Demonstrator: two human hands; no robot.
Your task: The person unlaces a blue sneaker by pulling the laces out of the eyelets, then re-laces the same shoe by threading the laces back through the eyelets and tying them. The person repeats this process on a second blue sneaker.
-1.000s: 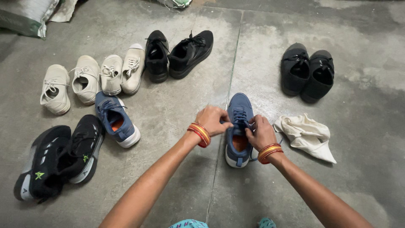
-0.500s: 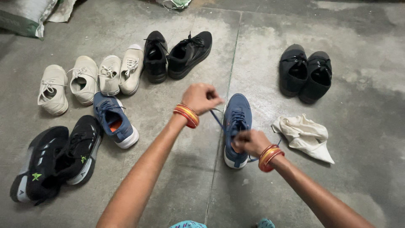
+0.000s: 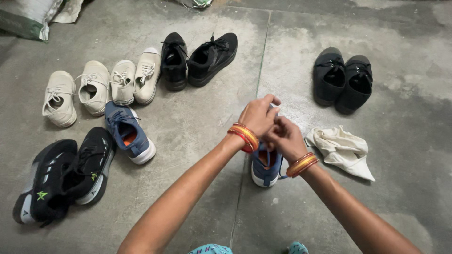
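Both hands together over a blue shoe (image 3: 266, 165) on the concrete floor (image 3: 197, 127), just right of the seam in the slab. Left hand (image 3: 258, 115) above and a little ahead, fingers curled shut, touching the right hand (image 3: 284, 136), whose fingers are also bunched; likely pinched on the blue lace (image 3: 269, 151), though the grip itself hidden behind the knuckles, so cannot tell for sure. Only the heel end and orange lining of the shoe showing below the wrists. Red and gold bangles (image 3: 244, 137) on the left wrist, a matching set on the right. Just right of the shoe, a crumpled cream cloth (image 3: 341, 150), apart from it. Farther right and back, a pair of black shoes (image 3: 343, 81) side by side. To the left, a second blue shoe (image 3: 128, 132), near a pair of black trainers with green marks (image 3: 63, 176). Behind those, four cream lace-up shoes (image 3: 103, 87) in a row, then two black lace-up shoes (image 3: 197, 59). A sack (image 3: 28, 16) in the far left corner.
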